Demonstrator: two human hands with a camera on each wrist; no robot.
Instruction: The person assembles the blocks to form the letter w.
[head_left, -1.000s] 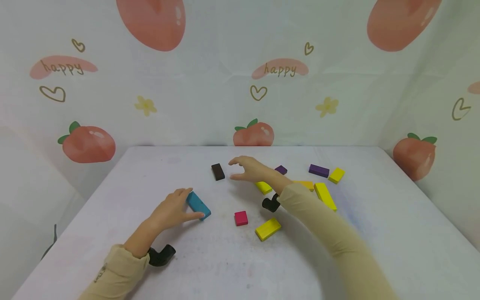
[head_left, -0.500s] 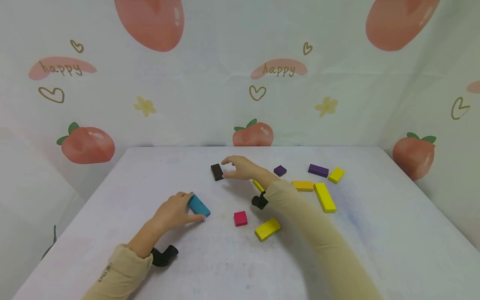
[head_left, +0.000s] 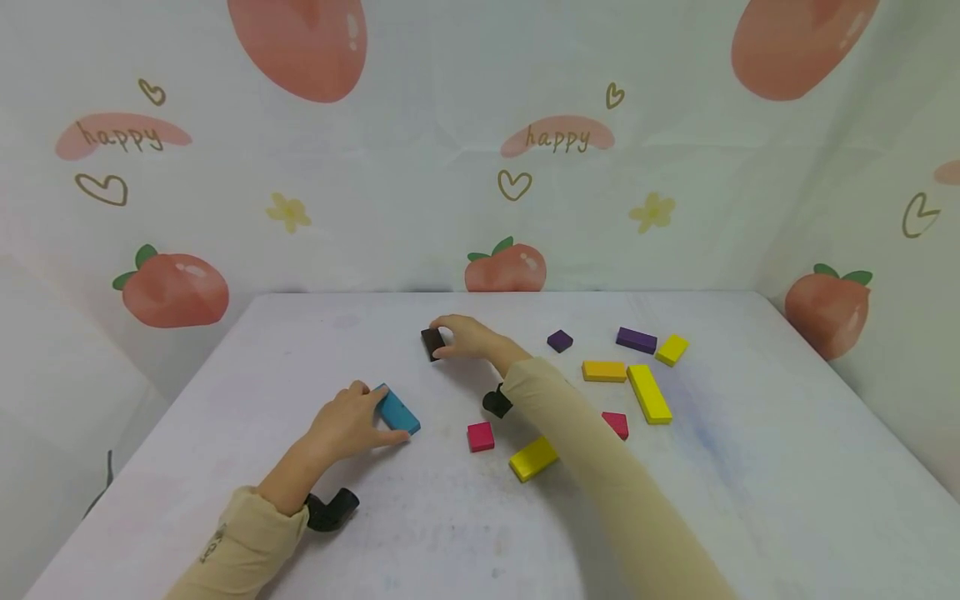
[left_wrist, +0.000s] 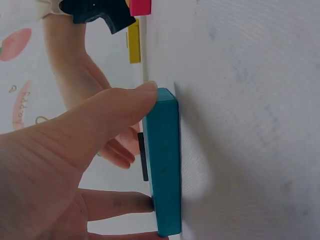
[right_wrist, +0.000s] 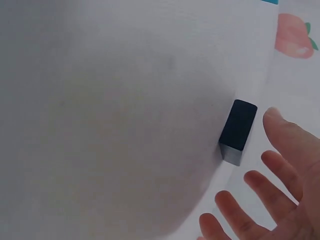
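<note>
My left hand [head_left: 347,423] pinches a blue rectangular block [head_left: 397,410] lengthwise on the white table. In the left wrist view, the thumb presses one end of this blue block [left_wrist: 165,165] and fingertips meet its side near the other end. Farther back, my right hand [head_left: 471,337] reaches over the table at a small black block [head_left: 431,344], thumb and forefinger on either side of it. The right wrist view has the fingers of that hand [right_wrist: 305,155] spread and bent a little, with a gap showing between them and the black block [right_wrist: 239,122].
Right of the left hand lie a red square block [head_left: 481,437] and a yellow block [head_left: 532,460]. The right sleeve [head_left: 592,467] partly covers another red block [head_left: 616,424]. Beyond are orange [head_left: 603,372], long yellow [head_left: 649,394], purple [head_left: 637,340] and small yellow [head_left: 672,350] blocks.
My right hand has moved left to the black block. Its sleeve has uncovered a red block on the right and hides a yellow one. My left hand stays at the blue block.
</note>
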